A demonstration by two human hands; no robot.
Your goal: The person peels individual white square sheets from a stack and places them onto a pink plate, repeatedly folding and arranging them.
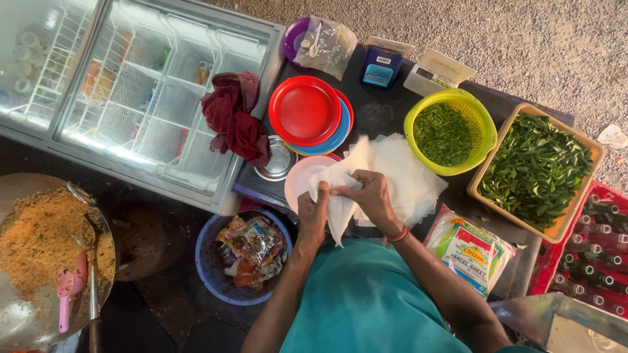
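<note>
A: Hands first. State and position?

B: Two hands, both grasping one thin white paper sheet. The left hand pinches its left edge; the right hand grips its top fold. The sheet is crumpled, hangs to a point between the wrists, and sits above the near edge of the dark counter, in front of a loose stack of paper sheets of the same kind.

A: Count of plates?

B: One red plate on top of one blue plate, with a further red rim showing beneath. One pale pink plate lies just beside the left hand. All are round, smooth plastic. One small steel bowl touches the stack's lower left.

A: Containers of greens?

B: Two. One round yellow-green perforated basket holds finely chopped herbs. One rectangular tan tray holds whole glossy leaves.

A: Remaining items?

B: One dark red cloth, bunched, on the glass-lidded freezer. One blue tub filled with crumpled wrappers. One metal pan of grainy orange rice, with one pink spatula. One printed packet beside the right forearm. One red crate of dark bottles; their count cannot be told.
</note>
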